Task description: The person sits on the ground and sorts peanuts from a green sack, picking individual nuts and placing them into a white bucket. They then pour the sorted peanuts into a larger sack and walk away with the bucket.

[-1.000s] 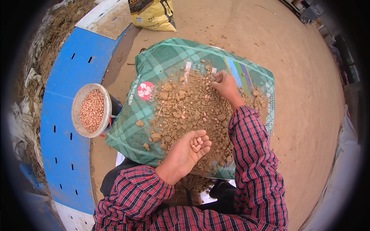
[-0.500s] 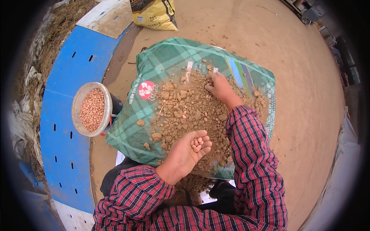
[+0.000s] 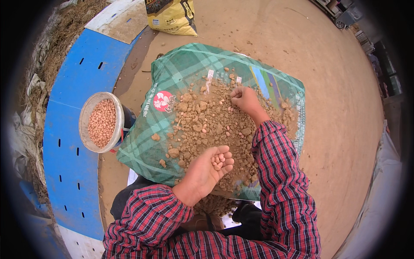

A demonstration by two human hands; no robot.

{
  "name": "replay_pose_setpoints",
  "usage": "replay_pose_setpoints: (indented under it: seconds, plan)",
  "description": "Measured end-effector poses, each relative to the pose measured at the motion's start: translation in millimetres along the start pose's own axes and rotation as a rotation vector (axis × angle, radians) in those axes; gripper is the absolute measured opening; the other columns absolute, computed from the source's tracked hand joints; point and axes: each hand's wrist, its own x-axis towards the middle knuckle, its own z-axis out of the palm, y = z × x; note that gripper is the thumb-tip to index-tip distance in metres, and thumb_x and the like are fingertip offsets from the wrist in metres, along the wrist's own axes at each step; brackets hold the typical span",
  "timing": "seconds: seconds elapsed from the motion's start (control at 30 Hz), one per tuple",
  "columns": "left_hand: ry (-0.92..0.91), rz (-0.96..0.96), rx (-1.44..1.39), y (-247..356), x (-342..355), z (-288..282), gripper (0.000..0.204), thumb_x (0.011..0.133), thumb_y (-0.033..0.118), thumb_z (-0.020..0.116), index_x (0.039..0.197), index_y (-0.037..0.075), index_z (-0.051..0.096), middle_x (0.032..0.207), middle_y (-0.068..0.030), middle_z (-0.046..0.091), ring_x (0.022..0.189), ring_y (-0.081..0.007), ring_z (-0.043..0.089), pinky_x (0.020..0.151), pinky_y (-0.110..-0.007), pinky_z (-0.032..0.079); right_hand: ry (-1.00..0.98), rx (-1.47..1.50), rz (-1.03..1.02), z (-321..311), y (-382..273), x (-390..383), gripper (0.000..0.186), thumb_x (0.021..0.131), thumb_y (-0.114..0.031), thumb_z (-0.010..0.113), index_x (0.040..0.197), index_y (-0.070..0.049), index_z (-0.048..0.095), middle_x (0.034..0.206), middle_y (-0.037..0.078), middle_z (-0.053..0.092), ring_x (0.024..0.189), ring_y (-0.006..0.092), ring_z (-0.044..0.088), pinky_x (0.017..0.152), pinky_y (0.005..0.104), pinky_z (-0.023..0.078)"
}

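The head view shows the right fingers (image 3: 236, 95) drawn together in a pinch at the soil, over the far, right-of-centre part of the green sack; whether anything sits between their tips cannot be told. The right hand (image 3: 250, 102) is turned knuckles up. Above the near part of the green sack, the left hand (image 3: 199, 173) is palm up, its fingers loosely curled into a shallow cup rather than clenched. In that cup lies a small heap of smooth, oval, pinkish kernels (image 3: 218, 161).

Around and below the hands, crumbly brown soil (image 3: 198, 115) covers the middle of the green sack (image 3: 179, 62), from powdery grains to rough, angular clods, with a few more pinkish kernels scattered among them. The green sack is woven-looking plastic with a paler plaid print and a round red emblem on its left part. Both forearms, in puckered red-and-dark checked sleeves (image 3: 282, 164), come in from its near side.

Just beside the left edge of the green sack stands a round bucket (image 3: 83, 129) with a pale rim, holding many kernels (image 3: 101, 123). Farther left curves a smooth blue panel (image 3: 71, 116) with dark slots. Beyond the far edge, a glossy yellow-and-black bag (image 3: 177, 26) stands on flat tan ground (image 3: 336, 125).
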Motion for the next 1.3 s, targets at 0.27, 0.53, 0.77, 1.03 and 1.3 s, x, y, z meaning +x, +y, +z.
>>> replay_pose_setpoints:
  seconds: [0.27, 0.53, 0.77, 1.03, 1.3]
  plan:
    - [0.043, 0.007, 0.014, 3.5, -1.9, 2.1, 0.03, 0.099, 0.022, 0.045, 0.112, -0.002, 0.056, 0.098, -0.0076, 0.06, 0.089, -0.0189, 0.061, 0.084, -0.033, 0.053, -0.144, 0.351, 0.145, -25.4, -49.4, -33.1, 0.019, 0.082, -0.005, 0.071, 0.1, 0.0, 0.066, 0.086, 0.003, 0.067, 0.075, 0.0101, 0.062, 0.066, 0.0239, 0.051]
    - [0.068, 0.056, -0.085, 0.1, 0.8, 3.1, 0.034, 0.098, 0.023, 0.043, 0.115, -0.003, 0.055, 0.102, -0.0099, 0.061, 0.093, -0.0216, 0.061, 0.087, -0.035, 0.052, -0.408, 0.219, -0.037, -21.9, -85.5, -50.0, 0.021, 0.087, -0.015, 0.068, 0.104, -0.003, 0.068, 0.091, 0.007, 0.069, 0.081, 0.0176, 0.065, 0.07, 0.0287, 0.052]
    - [0.034, 0.015, -0.022, 0.2, -0.1, -1.3, 0.034, 0.098, 0.025, 0.043, 0.115, -0.001, 0.058, 0.102, -0.0082, 0.062, 0.092, -0.0203, 0.062, 0.083, -0.033, 0.052, 0.116, -0.498, -0.202, 44.1, -40.6, -13.6, 0.014, 0.083, -0.019, 0.066, 0.091, -0.009, 0.07, 0.089, 0.013, 0.062, 0.087, 0.0347, 0.061, 0.075, 0.0435, 0.05]
    - [0.094, 0.03, 0.024, 7.3, -6.5, 1.5, 0.036, 0.099, 0.027, 0.041, 0.117, 0.0, 0.057, 0.101, -0.0078, 0.062, 0.092, -0.0204, 0.061, 0.085, -0.035, 0.051, -0.03, -0.174, -0.21, 20.3, -71.1, -27.8, 0.017, 0.085, -0.018, 0.068, 0.093, -0.005, 0.062, 0.083, 0.005, 0.058, 0.075, 0.017, 0.057, 0.066, 0.0294, 0.046]
    - [0.056, 0.07, -0.196, 11.7, -7.8, -3.0, 0.035, 0.099, 0.024, 0.042, 0.117, -0.004, 0.053, 0.106, -0.0118, 0.059, 0.097, -0.0236, 0.06, 0.09, -0.038, 0.051, -0.344, 0.31, -0.068, -50.3, -108.1, -88.3, 0.023, 0.089, -0.017, 0.064, 0.103, 0.001, 0.063, 0.08, -0.002, 0.058, 0.071, 0.0091, 0.053, 0.064, 0.0257, 0.045]
